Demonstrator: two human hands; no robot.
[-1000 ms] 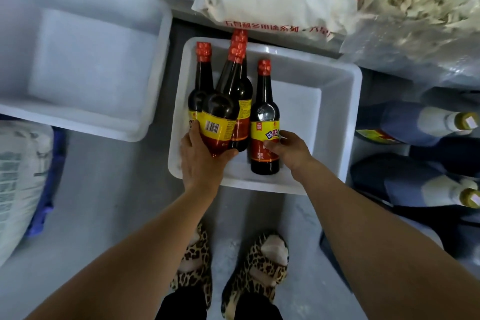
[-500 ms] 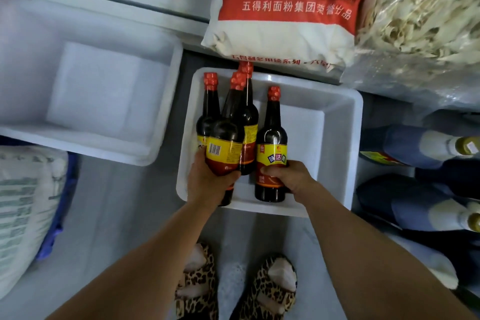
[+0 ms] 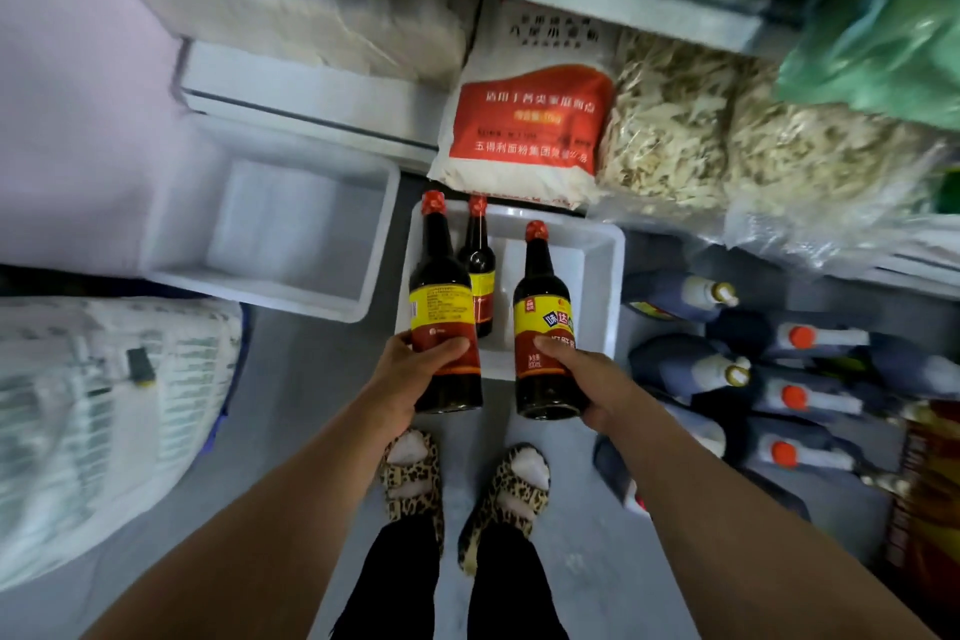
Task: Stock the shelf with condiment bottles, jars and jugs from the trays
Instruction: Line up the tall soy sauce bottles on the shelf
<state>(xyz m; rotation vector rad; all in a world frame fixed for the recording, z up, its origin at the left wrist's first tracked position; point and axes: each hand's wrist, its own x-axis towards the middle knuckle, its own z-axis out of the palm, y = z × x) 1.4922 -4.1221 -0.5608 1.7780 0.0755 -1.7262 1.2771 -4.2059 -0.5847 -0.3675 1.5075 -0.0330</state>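
Note:
My left hand (image 3: 410, 369) grips a dark sauce bottle (image 3: 441, 296) with a red cap and yellow-red label, lifted above the white tray (image 3: 605, 276) on the floor. My right hand (image 3: 582, 374) grips a second bottle of the same kind (image 3: 543, 322), also raised clear of the tray. One more dark bottle (image 3: 479, 265) stands in the tray behind them, partly hidden by the left bottle.
An empty white tray (image 3: 270, 234) lies to the left. A red-and-white flour sack (image 3: 524, 130) and bags of dried strips (image 3: 727, 146) sit on the low shelf ahead. Dark jugs (image 3: 753, 379) lie at right. A woven sack (image 3: 104, 421) bulges at left. My feet stand below.
Both hands have lifted their bottles up out of the tray and toward me. Fewer bottles stand in the tray. The view has tilted up, showing more of the shelf.

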